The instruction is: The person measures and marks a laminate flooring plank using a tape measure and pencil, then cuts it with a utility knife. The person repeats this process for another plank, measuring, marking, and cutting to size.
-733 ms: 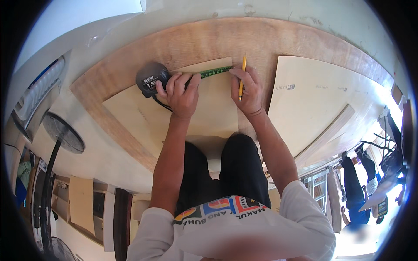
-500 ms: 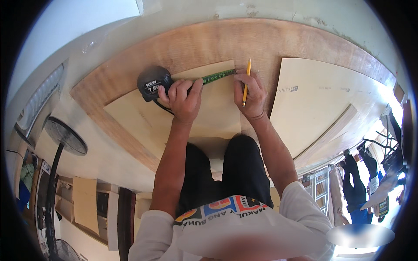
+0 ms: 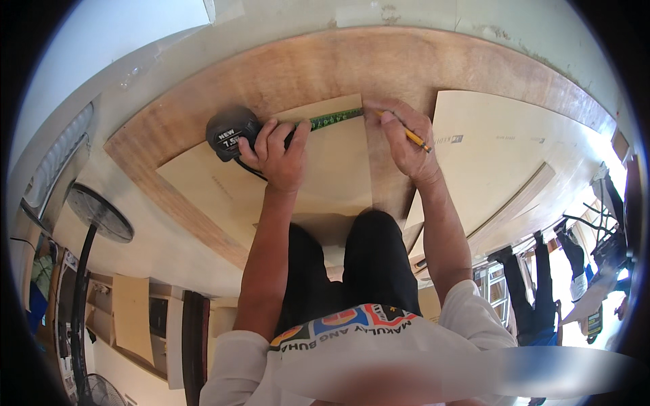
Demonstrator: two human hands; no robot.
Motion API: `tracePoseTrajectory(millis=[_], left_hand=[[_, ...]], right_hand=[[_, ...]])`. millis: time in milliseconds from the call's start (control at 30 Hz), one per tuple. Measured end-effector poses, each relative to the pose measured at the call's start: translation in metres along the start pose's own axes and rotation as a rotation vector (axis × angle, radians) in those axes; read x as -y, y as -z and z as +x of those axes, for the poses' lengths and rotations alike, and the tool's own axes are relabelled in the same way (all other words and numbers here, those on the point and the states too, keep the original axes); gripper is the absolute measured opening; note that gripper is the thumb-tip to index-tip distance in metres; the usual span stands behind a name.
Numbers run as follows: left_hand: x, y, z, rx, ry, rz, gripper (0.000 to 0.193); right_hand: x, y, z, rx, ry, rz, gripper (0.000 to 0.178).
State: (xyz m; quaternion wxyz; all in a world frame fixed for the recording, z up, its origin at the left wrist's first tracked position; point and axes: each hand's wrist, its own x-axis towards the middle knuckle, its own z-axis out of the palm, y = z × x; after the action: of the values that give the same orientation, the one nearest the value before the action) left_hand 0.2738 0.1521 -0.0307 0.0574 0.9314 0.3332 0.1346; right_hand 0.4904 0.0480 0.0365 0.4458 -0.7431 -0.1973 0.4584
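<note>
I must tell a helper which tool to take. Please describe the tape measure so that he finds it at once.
On the brown plywood table lies a pale board. At its far left edge the left hand holds the tape measure: a round dark grey case with a green blade, unlike the thin yellow pencil.

I see a large pale plywood sheet (image 3: 514,155) at three o'clock, a black standing fan (image 3: 98,215) at nine o'clock, and another person's dark-trousered legs (image 3: 525,298) at four o'clock.
</note>
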Motion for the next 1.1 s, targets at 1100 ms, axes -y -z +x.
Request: tracePoseTrajectory(millis=[1100], left_hand=[[0.002,0.001,-0.002,-0.014,0.004,-0.082,0.024]], right_hand=[[0.008,0.002,0.024,0.102,0.082,-0.271,0.011]])
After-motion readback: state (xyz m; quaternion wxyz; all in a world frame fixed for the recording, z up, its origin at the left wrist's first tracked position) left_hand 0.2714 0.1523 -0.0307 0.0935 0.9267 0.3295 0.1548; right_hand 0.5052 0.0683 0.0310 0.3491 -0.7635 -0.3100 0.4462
